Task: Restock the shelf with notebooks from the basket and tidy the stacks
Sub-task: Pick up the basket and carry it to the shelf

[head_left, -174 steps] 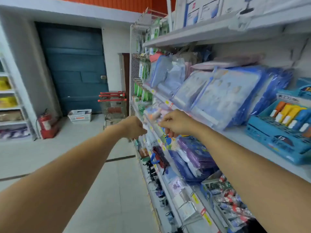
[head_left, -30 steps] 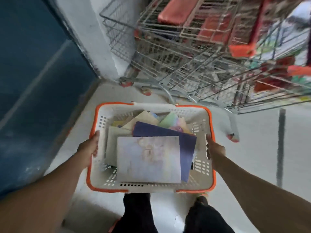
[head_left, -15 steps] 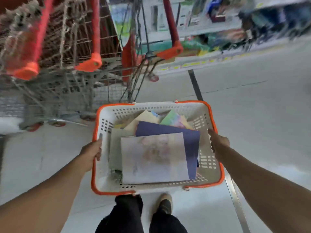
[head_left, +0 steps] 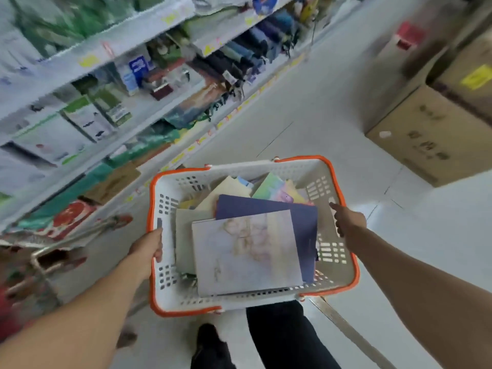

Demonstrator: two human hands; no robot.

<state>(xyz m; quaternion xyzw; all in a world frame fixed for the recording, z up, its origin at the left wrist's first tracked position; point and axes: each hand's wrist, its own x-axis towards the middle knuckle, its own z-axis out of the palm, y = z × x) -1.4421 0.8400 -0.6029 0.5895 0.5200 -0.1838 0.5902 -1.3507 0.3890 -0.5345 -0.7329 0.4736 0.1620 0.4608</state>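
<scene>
I carry a white plastic basket (head_left: 170, 294) with an orange rim at waist height. My left hand (head_left: 147, 250) grips its left rim and my right hand (head_left: 347, 221) grips its right rim. Several notebooks lie loosely inside: a pale lilac notebook (head_left: 245, 251) on top, a dark blue notebook (head_left: 292, 209) under it, a grey one (head_left: 183, 235) to the left, and pastel ones (head_left: 274, 186) at the far end. The store shelf (head_left: 111, 54) runs along the left, blurred.
Cardboard boxes (head_left: 426, 129) stand on the floor at the right. A metal cart frame (head_left: 40, 259) is at the lower left. Pale tiled floor (head_left: 319, 102) stretches ahead between shelf and boxes. My dark trousers and shoes (head_left: 266, 339) show below the basket.
I have turned with the basket: the shopping carts that stood ahead have slid off to the left, and the shelf aisle and boxes came into view. Both hands keep their grip.
</scene>
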